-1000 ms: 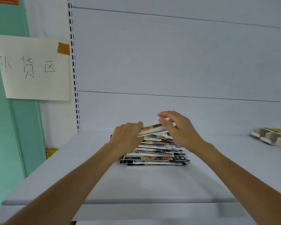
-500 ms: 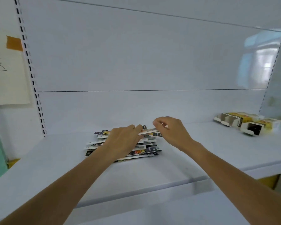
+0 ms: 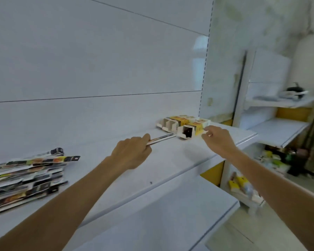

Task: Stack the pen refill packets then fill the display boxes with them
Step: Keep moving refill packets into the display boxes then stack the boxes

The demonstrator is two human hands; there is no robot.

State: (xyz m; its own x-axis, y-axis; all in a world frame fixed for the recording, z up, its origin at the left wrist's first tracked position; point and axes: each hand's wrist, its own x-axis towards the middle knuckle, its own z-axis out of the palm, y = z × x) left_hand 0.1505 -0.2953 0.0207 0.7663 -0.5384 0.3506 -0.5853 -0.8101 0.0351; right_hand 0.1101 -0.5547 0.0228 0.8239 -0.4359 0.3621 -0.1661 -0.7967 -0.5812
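On the white shelf [image 3: 170, 160], the stack of pen refill packets [image 3: 25, 174] lies at the left, well apart from the display boxes [image 3: 187, 122] at the right rear corner. Filling is in hand: the left hand [image 3: 132, 153] grips a thin bundle of packets [image 3: 161, 138] aimed at the nearest open box [image 3: 186, 132] — next, slide it in end-first. The right hand [image 3: 217, 140] curls beside that box — whether it grips cannot be told.

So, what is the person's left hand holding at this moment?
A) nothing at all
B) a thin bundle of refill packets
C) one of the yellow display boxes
B: the left hand grips a thin bundle of refill packets, its far end pointing at the open display box on the shelf.
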